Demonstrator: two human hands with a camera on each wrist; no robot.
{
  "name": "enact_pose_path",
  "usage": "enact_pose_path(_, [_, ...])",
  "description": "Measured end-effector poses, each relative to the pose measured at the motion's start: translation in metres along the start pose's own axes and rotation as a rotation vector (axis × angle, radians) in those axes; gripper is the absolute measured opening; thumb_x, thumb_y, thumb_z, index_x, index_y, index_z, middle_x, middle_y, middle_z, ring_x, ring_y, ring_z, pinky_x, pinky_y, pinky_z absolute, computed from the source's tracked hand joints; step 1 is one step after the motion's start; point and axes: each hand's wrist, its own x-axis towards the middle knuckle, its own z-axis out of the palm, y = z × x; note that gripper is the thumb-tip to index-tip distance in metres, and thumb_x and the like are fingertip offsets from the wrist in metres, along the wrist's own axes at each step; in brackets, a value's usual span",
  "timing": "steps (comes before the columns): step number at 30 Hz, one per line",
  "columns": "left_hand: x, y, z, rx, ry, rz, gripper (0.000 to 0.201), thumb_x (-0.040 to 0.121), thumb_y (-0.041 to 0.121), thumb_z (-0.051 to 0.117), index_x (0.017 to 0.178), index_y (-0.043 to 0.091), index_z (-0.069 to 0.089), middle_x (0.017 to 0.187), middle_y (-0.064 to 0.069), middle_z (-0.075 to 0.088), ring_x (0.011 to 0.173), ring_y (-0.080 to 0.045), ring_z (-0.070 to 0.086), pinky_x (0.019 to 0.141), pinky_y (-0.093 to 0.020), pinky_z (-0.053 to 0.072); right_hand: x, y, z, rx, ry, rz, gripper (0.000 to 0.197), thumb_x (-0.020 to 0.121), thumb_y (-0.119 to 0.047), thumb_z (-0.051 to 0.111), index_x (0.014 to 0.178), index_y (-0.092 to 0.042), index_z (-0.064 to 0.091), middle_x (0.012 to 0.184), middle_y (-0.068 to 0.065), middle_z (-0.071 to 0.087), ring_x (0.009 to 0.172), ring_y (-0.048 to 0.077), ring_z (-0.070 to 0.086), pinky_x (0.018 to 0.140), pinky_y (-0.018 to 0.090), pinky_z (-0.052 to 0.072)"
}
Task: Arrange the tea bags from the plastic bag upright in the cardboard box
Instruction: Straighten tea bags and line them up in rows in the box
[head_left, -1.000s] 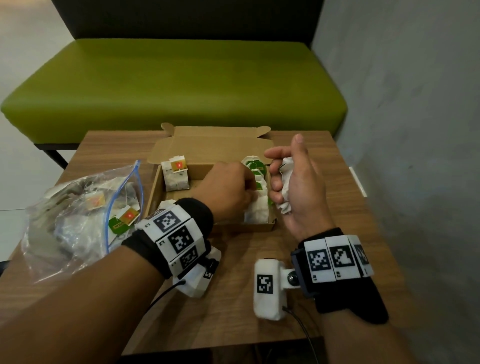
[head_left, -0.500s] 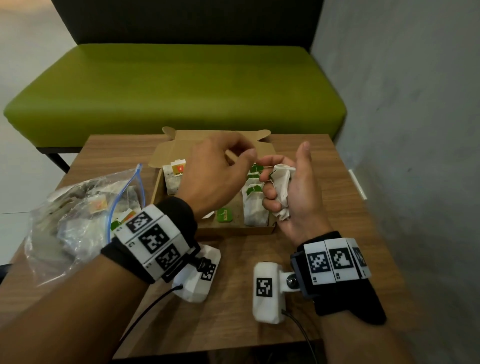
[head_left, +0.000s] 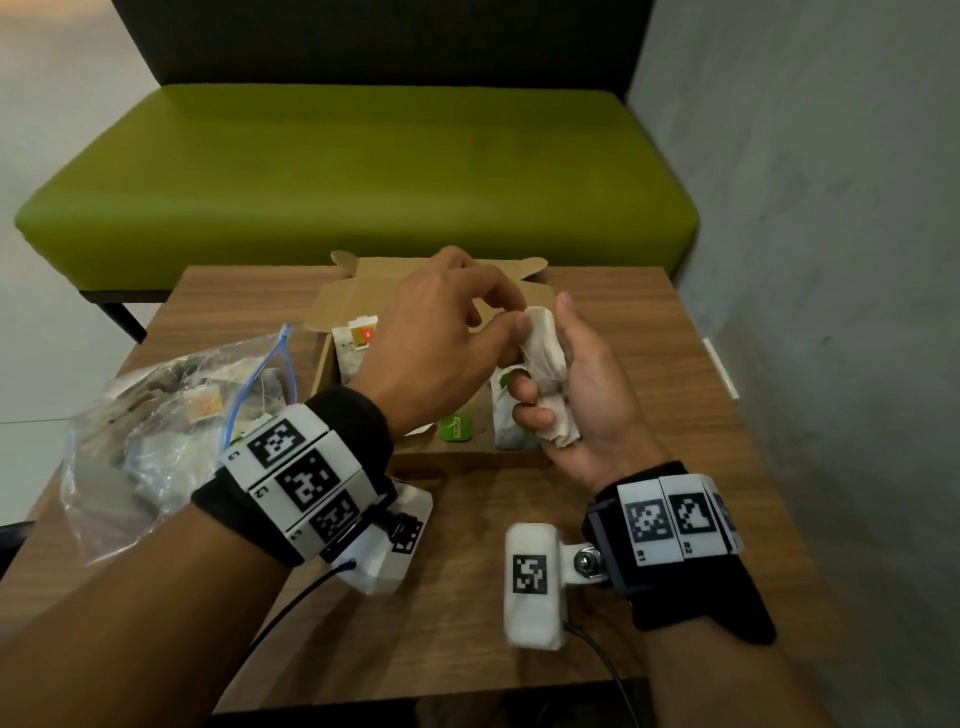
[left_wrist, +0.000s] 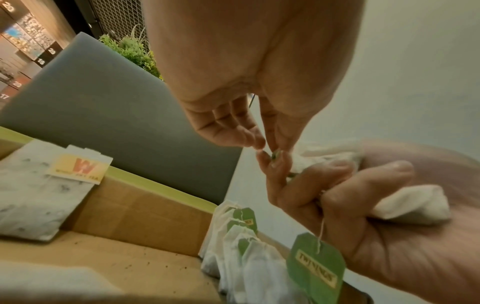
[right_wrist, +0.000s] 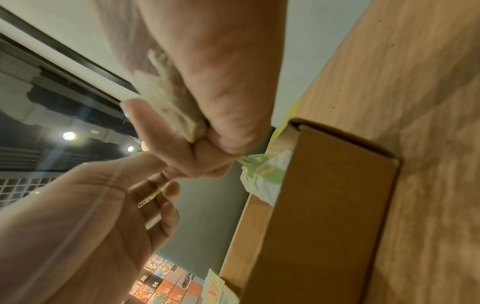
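Note:
My right hand (head_left: 545, 353) grips a crumpled bundle of white tea bags (head_left: 558, 434) above the right end of the open cardboard box (head_left: 467, 460). A green Twinings tag (left_wrist: 317, 265) dangles from that bundle on its string. My left hand (head_left: 514, 325) is at the bundle's top, pinching a small green tag (left_wrist: 275, 155) between thumb and fingertips. Inside the box, a row of green-tagged tea bags (left_wrist: 241, 246) stands upright at the right end. An orange-tagged tea bag (left_wrist: 39, 195) leans on the back wall at the left. A loose green tag (head_left: 456, 428) lies on the box floor.
The clear plastic bag (head_left: 171, 415) with more tea bags lies left of the box on the wooden table (head_left: 675, 364). A green bench (head_left: 363, 171) stands behind the table and a grey wall (head_left: 831, 260) runs along its right side.
My left hand came up out of the box and moved right to the bundle, where it now pinches a tag. My right hand kept its grip on the tea bags.

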Motion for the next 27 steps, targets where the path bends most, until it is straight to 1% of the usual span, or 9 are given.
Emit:
enact_pose_path(3, [-0.003, 0.005, -0.002, -0.084, 0.012, -0.047, 0.019, 0.092, 0.046, 0.062, 0.088, 0.028, 0.064, 0.084, 0.011, 0.064, 0.069, -0.005, 0.061, 0.062, -0.024, 0.05, 0.0, 0.001, 0.001, -0.096, 0.041, -0.082, 0.037, 0.106, -0.044, 0.04, 0.108, -0.014, 0.062, 0.067, -0.007, 0.061, 0.048, 0.004, 0.043, 0.034, 0.015, 0.028])
enact_pose_path(6, [-0.003, 0.013, 0.0, -0.186, -0.101, -0.179, 0.03, 0.087, 0.054, 0.065, 0.096, 0.026, 0.063, 0.075, 0.007, 0.068, 0.065, -0.002, 0.063, 0.055, -0.017, 0.047, 0.001, 0.004, 0.002, -0.236, 0.08, -0.169, 0.036, 0.104, -0.042, 0.045, 0.11, -0.011, 0.062, 0.056, -0.011, 0.054, 0.049, 0.005, 0.041, 0.036, 0.017, 0.028])
enact_pose_path(9, [0.002, 0.013, 0.002, -0.339, -0.14, -0.314, 0.028, 0.086, 0.046, 0.07, 0.1, 0.023, 0.063, 0.08, -0.001, 0.07, 0.068, -0.009, 0.065, 0.058, -0.024, 0.048, 0.002, 0.007, 0.001, -0.302, 0.096, -0.225, 0.037, 0.109, -0.036, 0.038, 0.115, -0.006, 0.061, 0.053, -0.012, 0.052, 0.047, 0.004, 0.04, 0.036, 0.018, 0.028])
enact_pose_path(11, [0.004, 0.011, 0.0, -0.414, -0.149, -0.364, 0.024, 0.087, 0.036, 0.072, 0.102, 0.02, 0.062, 0.083, -0.003, 0.07, 0.068, -0.01, 0.066, 0.059, -0.027, 0.048, 0.002, 0.007, 0.001, -0.29, 0.09, -0.242, 0.038, 0.109, -0.037, 0.037, 0.111, -0.01, 0.063, 0.059, -0.008, 0.056, 0.048, 0.005, 0.041, 0.035, 0.018, 0.027])
enact_pose_path(16, [0.004, 0.004, -0.006, -0.439, -0.121, -0.324, 0.016, 0.089, 0.012, 0.07, 0.103, 0.016, 0.063, 0.08, 0.001, 0.068, 0.065, -0.011, 0.066, 0.062, -0.03, 0.053, 0.003, 0.005, 0.0, -0.258, 0.097, -0.236, 0.034, 0.108, -0.037, 0.039, 0.11, -0.017, 0.067, 0.082, 0.012, 0.06, 0.048, 0.006, 0.041, 0.034, 0.017, 0.028])
enact_pose_path(19, [0.003, -0.001, -0.009, -0.45, -0.058, -0.321, 0.016, 0.088, 0.011, 0.071, 0.102, 0.016, 0.065, 0.093, -0.008, 0.07, 0.08, -0.026, 0.069, 0.07, -0.038, 0.061, 0.005, 0.006, -0.003, -0.269, 0.113, -0.259, 0.027, 0.108, -0.027, 0.044, 0.113, -0.014, 0.066, 0.072, 0.002, 0.057, 0.048, 0.005, 0.038, 0.035, 0.016, 0.028])
enact_pose_path(21, [0.002, -0.002, -0.01, -0.451, -0.048, -0.305, 0.016, 0.088, 0.01, 0.071, 0.102, 0.017, 0.066, 0.097, -0.01, 0.07, 0.076, -0.022, 0.067, 0.067, -0.03, 0.059, 0.005, 0.006, -0.005, -0.29, 0.141, -0.289, 0.018, 0.105, -0.017, 0.05, 0.112, -0.012, 0.066, 0.065, -0.006, 0.057, 0.048, 0.006, 0.035, 0.036, 0.017, 0.026])
enact_pose_path(24, [0.001, -0.004, -0.011, -0.441, -0.044, -0.293, 0.016, 0.09, 0.007, 0.068, 0.101, 0.018, 0.068, 0.088, -0.002, 0.068, 0.071, -0.006, 0.062, 0.061, -0.021, 0.053, 0.005, 0.005, -0.006, -0.291, 0.191, -0.328, 0.009, 0.1, -0.009, 0.058, 0.105, -0.011, 0.065, 0.065, -0.012, 0.061, 0.046, 0.002, 0.039, 0.037, 0.016, 0.029])
enact_pose_path(27, [0.001, -0.005, -0.011, -0.453, -0.014, -0.297, 0.011, 0.092, 0.012, 0.065, 0.097, 0.02, 0.07, 0.081, 0.004, 0.064, 0.071, -0.006, 0.062, 0.062, -0.029, 0.057, 0.004, 0.004, -0.005, -0.28, 0.216, -0.359, 0.006, 0.098, -0.006, 0.061, 0.098, -0.012, 0.064, 0.07, -0.008, 0.062, 0.046, 0.0, 0.044, 0.037, 0.015, 0.031])
